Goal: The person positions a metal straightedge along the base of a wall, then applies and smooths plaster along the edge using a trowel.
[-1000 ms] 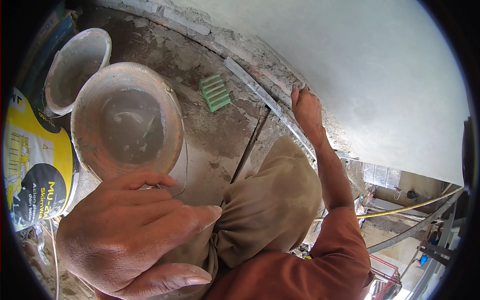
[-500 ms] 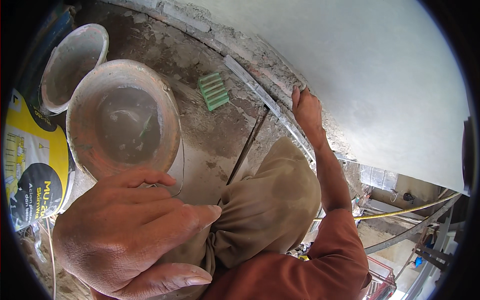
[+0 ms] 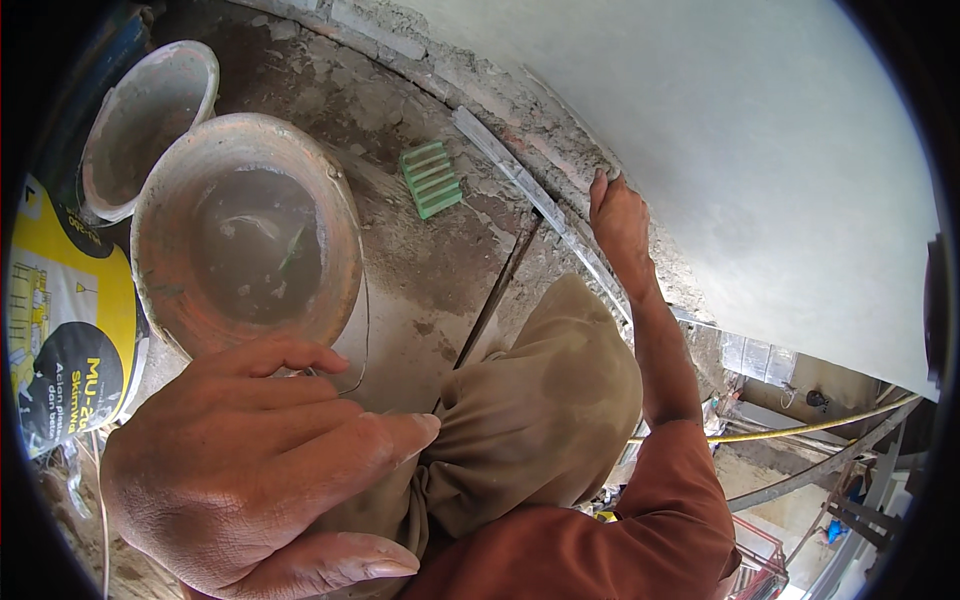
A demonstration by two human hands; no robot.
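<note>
My left hand (image 3: 270,460) looms large at the lower left, back upward, with thumb and fingers apart and nothing visible in them. It hovers before the near rim of a mortar-stained bucket (image 3: 245,335) with murky grey liquid (image 3: 255,240) inside. My right hand (image 3: 622,225) reaches forward to the bottom edge of a smooth pale grey wall (image 3: 780,170). Its fingers are curled against the rough strip (image 3: 560,135) below the smooth face. Whatever they pinch is hidden, apart from a small pale bit at the fingertips.
A second stained bucket (image 3: 150,140) stands behind the first, beside a yellow and black printed pail (image 3: 115,310). On the dirty floor lies a green slotted block (image 3: 432,180). A long pale strip (image 3: 540,205) runs along the wall's foot. My bent knee (image 3: 570,370) sits between my arms.
The view has shifted slightly. Both hands keep nearly the same pose, the right one still at the wall's lower edge.
</note>
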